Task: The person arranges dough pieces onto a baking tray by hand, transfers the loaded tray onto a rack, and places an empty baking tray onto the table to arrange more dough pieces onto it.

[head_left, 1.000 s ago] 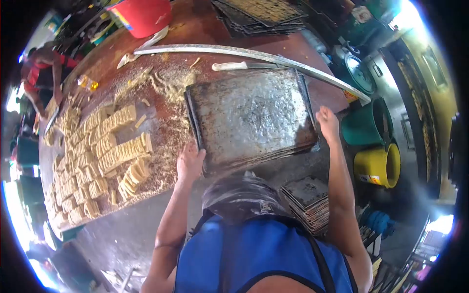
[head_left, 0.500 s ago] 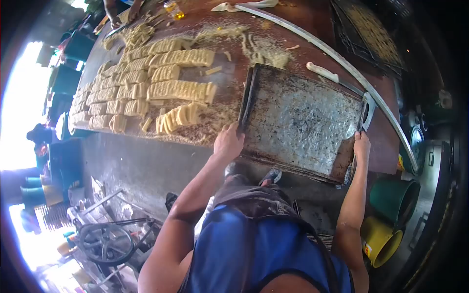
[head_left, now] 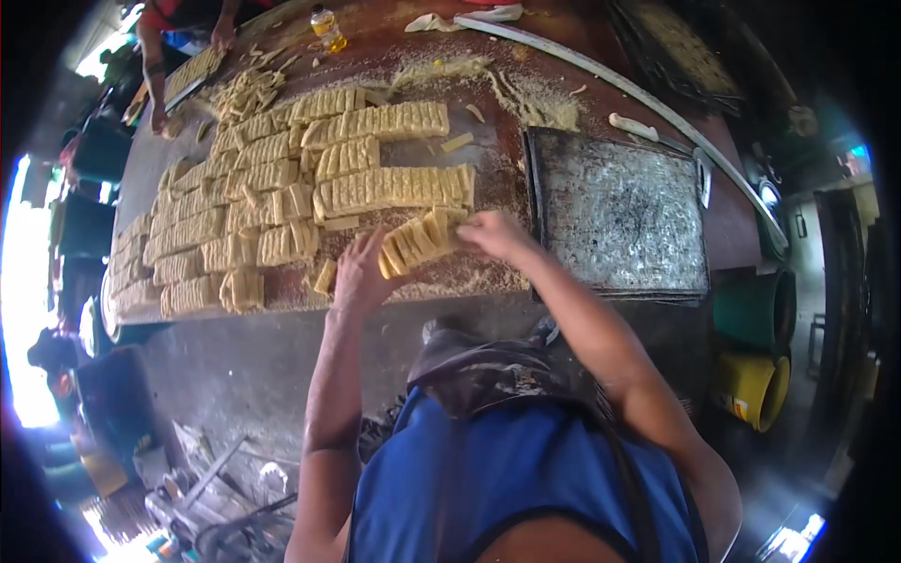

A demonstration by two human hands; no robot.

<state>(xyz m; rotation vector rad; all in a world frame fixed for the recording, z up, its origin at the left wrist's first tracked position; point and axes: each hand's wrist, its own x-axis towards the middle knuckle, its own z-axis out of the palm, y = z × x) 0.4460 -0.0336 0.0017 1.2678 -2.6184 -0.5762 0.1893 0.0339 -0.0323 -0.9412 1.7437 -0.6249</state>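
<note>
Head view: looking down on the near edge of a red-brown table [head_left: 737, 211].
Short row: the leaning slices [head_left: 413, 246] lie on the table by its near edge, between the two hands.
Left hand [head_left: 361, 272]: at the left end of the row, fingers raised beside the end slices. Whether they are closed on them cannot be told.
Right hand [head_left: 496, 233]: at the right end, fingers bent in towards the last slice. Firmness of grasp cannot be told.
Hand pressure: best applied evenly from both ends, level and gentle; uneven force would probably fan the slices further or buckle the middle.
Lean of slices: bring them upright against one another before any lift; a tilted row is likely to shed its end pieces.
Long row [head_left: 394, 190]: just beyond the short row. Allow the fingertips clearance to avoid knocking it.
Loose piece [head_left: 326, 277]: beside the left hand, apart from the row. Avoid catching it under the palm.
Table edge: close to the wrists. Work inward, as a slice pushed outward could fall.
Metal trays [head_left: 624, 216]: stacked flat beyond the right forearm. Hold the forearm clear of the near corner.
</note>
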